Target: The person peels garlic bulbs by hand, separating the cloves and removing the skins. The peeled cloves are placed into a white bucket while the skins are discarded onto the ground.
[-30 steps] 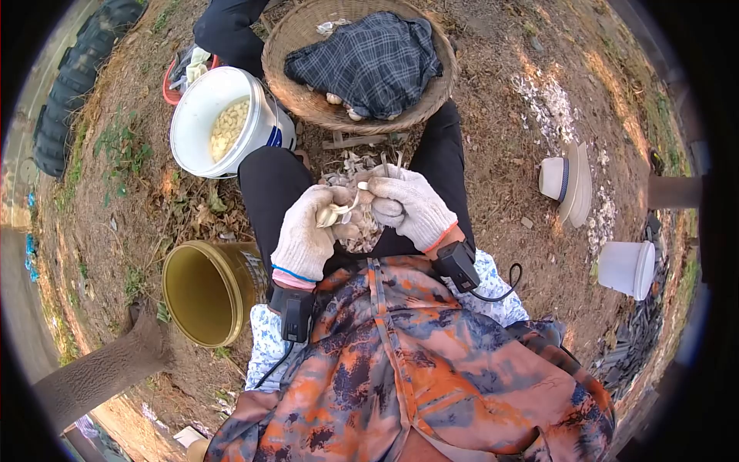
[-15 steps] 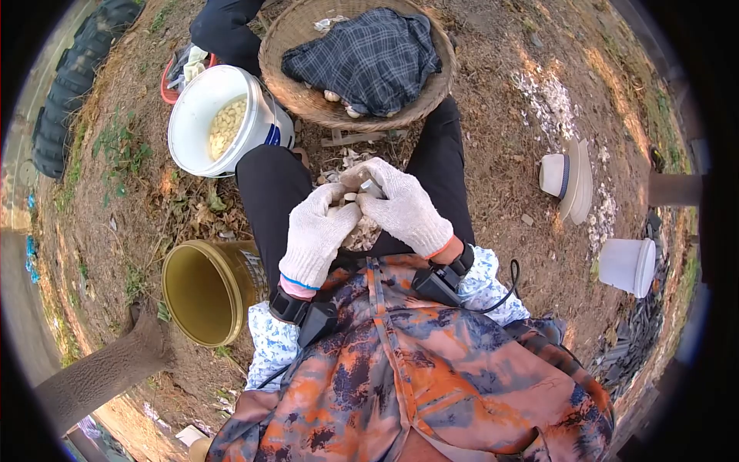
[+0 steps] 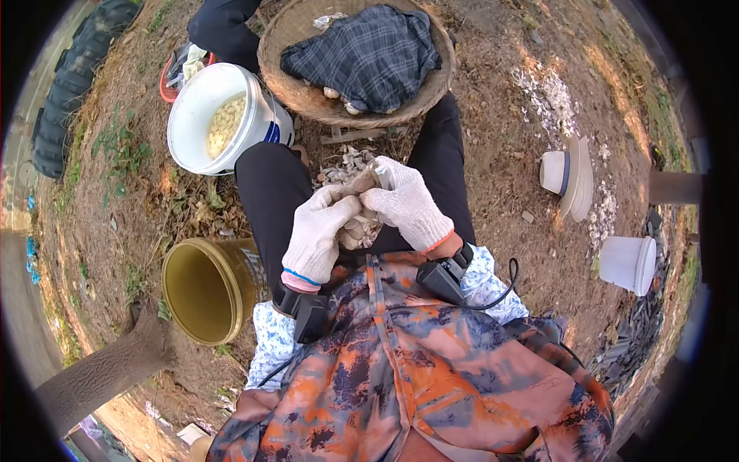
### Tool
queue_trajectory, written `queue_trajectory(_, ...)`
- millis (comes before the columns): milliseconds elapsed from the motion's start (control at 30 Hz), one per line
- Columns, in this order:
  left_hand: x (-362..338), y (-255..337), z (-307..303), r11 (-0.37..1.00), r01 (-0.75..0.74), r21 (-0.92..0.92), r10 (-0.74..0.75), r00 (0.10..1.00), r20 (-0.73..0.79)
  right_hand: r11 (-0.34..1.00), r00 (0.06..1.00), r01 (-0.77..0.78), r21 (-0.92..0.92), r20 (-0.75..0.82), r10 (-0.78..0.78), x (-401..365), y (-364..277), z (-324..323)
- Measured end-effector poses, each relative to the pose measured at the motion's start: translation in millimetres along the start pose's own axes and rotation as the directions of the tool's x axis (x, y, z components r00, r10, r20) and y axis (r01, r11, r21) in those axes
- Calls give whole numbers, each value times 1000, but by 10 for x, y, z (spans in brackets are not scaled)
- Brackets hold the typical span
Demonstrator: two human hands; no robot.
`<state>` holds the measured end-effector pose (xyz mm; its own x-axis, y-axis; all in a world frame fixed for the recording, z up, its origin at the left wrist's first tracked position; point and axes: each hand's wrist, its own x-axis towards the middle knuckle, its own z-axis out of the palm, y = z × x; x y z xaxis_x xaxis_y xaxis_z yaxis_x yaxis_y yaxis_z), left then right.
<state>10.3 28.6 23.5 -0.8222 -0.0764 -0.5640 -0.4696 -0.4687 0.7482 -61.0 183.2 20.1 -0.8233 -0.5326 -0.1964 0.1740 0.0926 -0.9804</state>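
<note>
My left hand (image 3: 317, 231) and my right hand (image 3: 412, 206), both in white knit gloves, meet between my knees. The fingers of each are closed, thumbs and fingertips pinched together. A small pale grey piece (image 3: 382, 176) shows by the fingers of my right hand; I cannot tell what it is. Whatever the left fingers grip is covered by the gloves. Below and beyond the hands lie dry, papery garlic skins (image 3: 356, 163) on the ground between my legs.
Ahead stands a wicker basket (image 3: 281, 88) with garlic bulbs (image 3: 331, 92) under a dark plaid cloth (image 3: 373, 58). At left are a white bucket (image 3: 182, 123) of pale peeled cloves (image 3: 225, 125) and a tipped yellowish bucket (image 3: 173, 289). A hat (image 3: 577, 177) and white tub (image 3: 627, 263) lie right. Another person's knee (image 3: 223, 31) shows.
My right hand has turned a little, its fingers lifting and closing in. The left has tilted slightly, and the pale bit between the fingertips is now hidden.
</note>
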Motion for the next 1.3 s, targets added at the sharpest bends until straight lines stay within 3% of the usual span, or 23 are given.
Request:
queue_trajectory(67,-18,14,-52,996,5,-91,-7,1000,-22,950,983,-179,256,22,180,15,68,-23)
queue_trajectory(100,-29,21,-88,984,6,-180,-13,999,-38,949,983,-182,257,27,182,12,81,-24)
queue_trajectory(167,-15,-12,-165,985,-9,-170,4,1000,-31,940,979,-163,300,-66,191,15,103,-38)
queue_trajectory(200,-3,-12,-175,983,-9,-185,-3,998,-64,998,994,-56,-11,-90,55,70,156,-47)
queue_trajectory(233,3,-11,-178,980,-7,-200,-12,995,-96,998,995,-57,-10,-87,56,60,198,-40)
queue_trajectory(267,2,-16,-166,984,-15,-180,-6,993,-117,961,985,132,-244,-72,-154,28,231,-25)
queue_trajectory(300,-12,12,-105,984,-14,-179,-8,993,-118,835,937,306,-458,-10,-349,-1,177,10)
queue_trajectory(367,-48,92,33,994,14,-108,-37,977,-211,845,940,341,-412,132,-315,-45,38,90)
queue_trajectory(400,-63,116,46,998,70,3,-68,980,-185,794,922,385,-472,164,-350,-27,100,135)
queue_trajectory(467,-66,109,28,995,96,13,-92,980,-175,718,879,470,-514,198,-433,5,187,179)
queue_trajectory(567,-48,39,15,995,101,23,-95,980,-172,663,919,390,-639,222,-327,-38,96,210)
queue_trajectory(633,-17,-15,2,988,124,-92,-134,986,-104,649,924,380,-659,236,-301,-41,64,188)
queue_trajectory(700,-42,-27,6,989,142,-47,-146,985,-96,634,929,369,-680,247,-275,-41,89,172)
queue_trajectory(767,-37,-28,-13,988,152,-4,-152,985,-88,720,917,389,-574,163,-365,-1,208,156)
queue_trajectory(833,-15,-33,-71,987,138,-85,-136,990,24,757,912,401,-515,153,-380,38,282,86)
queue_trajectory(867,9,-56,-44,965,152,-214,-153,988,10,941,975,224,-254,56,-217,38,315,61)
queue_trajectory(900,37,-68,-26,965,150,-215,-152,988,10,999,1000,23,44,15,-24,42,300,55)
queue_trajectory(933,71,-90,-24,958,130,-255,-132,991,8,991,999,-42,124,12,41,11,237,63)
queue_trajectory(1067,77,-102,-81,942,106,-318,-91,994,61,994,992,-107,-17,67,108,29,255,7)
queue_trajectory(1133,82,-72,-70,960,87,-268,-90,996,-2,878,975,219,-425,133,-179,22,266,6)
queue_trajectory(1167,81,-56,-65,974,70,-216,-86,994,-67,879,974,220,-424,137,-178,42,300,28)
queue_trajectory(1233,82,-47,-47,987,49,-151,-65,993,-103,606,788,564,-561,147,-598,79,364,78)
queue_trajectory(1300,81,-25,-10,996,28,-83,-39,990,-134,650,827,513,-561,118,-550,55,351,74)
